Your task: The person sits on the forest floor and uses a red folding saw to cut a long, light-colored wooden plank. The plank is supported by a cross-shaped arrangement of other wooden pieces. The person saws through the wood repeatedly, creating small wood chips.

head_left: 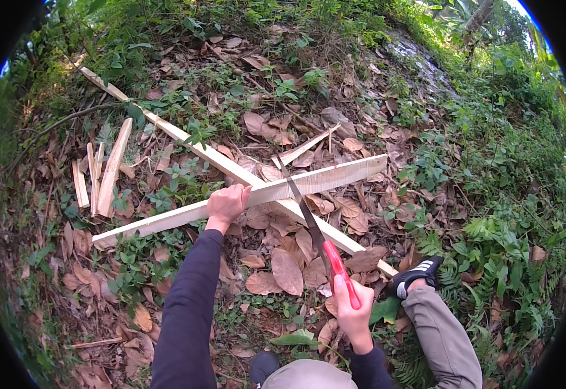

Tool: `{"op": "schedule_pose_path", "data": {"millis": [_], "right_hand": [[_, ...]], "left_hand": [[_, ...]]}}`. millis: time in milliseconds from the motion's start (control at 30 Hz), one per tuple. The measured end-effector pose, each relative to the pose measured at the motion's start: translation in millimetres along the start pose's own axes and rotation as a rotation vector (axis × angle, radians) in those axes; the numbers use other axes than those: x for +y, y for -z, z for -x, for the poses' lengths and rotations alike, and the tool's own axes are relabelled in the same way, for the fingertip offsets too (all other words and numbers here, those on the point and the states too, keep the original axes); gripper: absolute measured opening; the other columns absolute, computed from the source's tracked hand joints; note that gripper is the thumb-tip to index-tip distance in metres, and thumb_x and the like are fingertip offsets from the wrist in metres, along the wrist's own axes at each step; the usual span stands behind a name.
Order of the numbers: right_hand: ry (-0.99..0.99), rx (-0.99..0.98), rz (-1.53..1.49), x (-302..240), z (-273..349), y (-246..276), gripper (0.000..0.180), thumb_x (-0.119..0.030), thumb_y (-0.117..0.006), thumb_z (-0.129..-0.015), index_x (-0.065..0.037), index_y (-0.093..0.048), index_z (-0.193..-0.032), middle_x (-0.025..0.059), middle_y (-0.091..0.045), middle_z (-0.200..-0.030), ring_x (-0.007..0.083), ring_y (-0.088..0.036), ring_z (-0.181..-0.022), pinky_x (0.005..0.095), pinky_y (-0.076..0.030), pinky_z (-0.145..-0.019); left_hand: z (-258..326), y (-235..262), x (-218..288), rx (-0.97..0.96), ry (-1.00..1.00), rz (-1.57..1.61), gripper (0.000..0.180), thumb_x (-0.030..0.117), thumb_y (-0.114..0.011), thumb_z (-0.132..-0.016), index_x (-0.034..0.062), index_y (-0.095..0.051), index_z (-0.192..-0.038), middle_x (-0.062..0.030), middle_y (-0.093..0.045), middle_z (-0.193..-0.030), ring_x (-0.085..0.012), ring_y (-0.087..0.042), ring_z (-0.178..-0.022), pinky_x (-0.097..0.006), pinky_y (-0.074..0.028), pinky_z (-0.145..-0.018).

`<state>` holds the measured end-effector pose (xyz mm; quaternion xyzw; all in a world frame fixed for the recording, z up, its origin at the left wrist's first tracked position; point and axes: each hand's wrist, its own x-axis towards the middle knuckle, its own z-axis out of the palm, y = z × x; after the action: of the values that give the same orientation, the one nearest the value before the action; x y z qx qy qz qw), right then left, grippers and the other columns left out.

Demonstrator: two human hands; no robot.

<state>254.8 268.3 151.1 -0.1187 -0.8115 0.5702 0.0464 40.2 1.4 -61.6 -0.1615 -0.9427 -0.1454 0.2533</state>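
My left hand [226,205] is closed around a pale wooden board [341,176], left of its middle. That board lies slantwise across a second, longer wooden plank [224,162] on the ground. In my right hand [353,310] is the red handle of a hand saw [311,223]. Its dark, narrow blade rests at the board's upper edge, a little right of where the two pieces cross, and its tip points away from me. Part of the red handle is hidden by my fingers.
Several short wood offcuts [111,172] lie at the left, and a thin split piece [306,146] lies beyond the board. Dry brown leaves [287,271] and green plants [490,240] cover the ground. My shoe [418,275] is beside the plank's near end.
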Motion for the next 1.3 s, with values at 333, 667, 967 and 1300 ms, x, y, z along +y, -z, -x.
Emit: {"op": "schedule_pose_path", "data": {"millis": [333,667,967,1300], "right_hand": [[0.074,-0.046,0.122,30.7,-27.0,-33.0,0.037,-0.019,-0.065,-0.099,-0.001,-0.058,-0.067,0.0018,-0.04,-0.05,0.0065,-0.034,-0.046,0.0317,-0.027,-0.044],[0.065,-0.162,0.049,55.1,-35.2,-19.9,0.028,-0.017,-0.075,-0.092,-0.001,-0.06,-0.075,-0.0005,-0.048,-0.057,0.0078,-0.04,-0.05,0.0292,-0.034,-0.049],[-0.056,-0.114,-0.187,66.9,-31.2,-34.8,0.035,-0.019,-0.069,-0.098,-0.004,-0.057,-0.07,-0.0059,-0.05,-0.058,0.0046,-0.037,-0.049,0.0269,-0.028,-0.046],[0.153,-0.048,-0.035,106.3,-23.9,-50.2,0.024,-0.008,-0.068,-0.09,-0.002,-0.058,-0.069,0.002,-0.045,-0.05,0.0098,-0.045,-0.042,0.0304,-0.035,-0.045]], "left_hand": [[8.3,2.2,1.9,0.002,-0.011,-0.037,0.041,0.039,-0.051,-0.104,0.014,-0.054,-0.072,-0.0038,-0.058,-0.062,-0.024,-0.063,-0.055,-0.039,-0.05,-0.051],[3.2,14.1,5.6,-0.135,-0.016,0.011,0.062,0.071,-0.065,-0.083,0.0089,-0.064,-0.078,-0.0066,-0.066,-0.067,-0.0248,-0.069,-0.062,-0.036,-0.055,-0.055],[-12.9,18.8,12.1,-0.319,0.137,0.063,0.068,0.069,-0.055,-0.09,0.0048,-0.068,-0.071,-0.0142,-0.069,-0.07,-0.0317,-0.07,-0.068,-0.044,-0.055,-0.061],[-21.2,-3.9,21.4,-0.434,0.427,-0.01,0.056,0.036,-0.04,-0.097,-0.0007,-0.074,-0.073,-0.0244,-0.07,-0.074,-0.042,-0.07,-0.072,-0.05,-0.055,-0.073]]}}
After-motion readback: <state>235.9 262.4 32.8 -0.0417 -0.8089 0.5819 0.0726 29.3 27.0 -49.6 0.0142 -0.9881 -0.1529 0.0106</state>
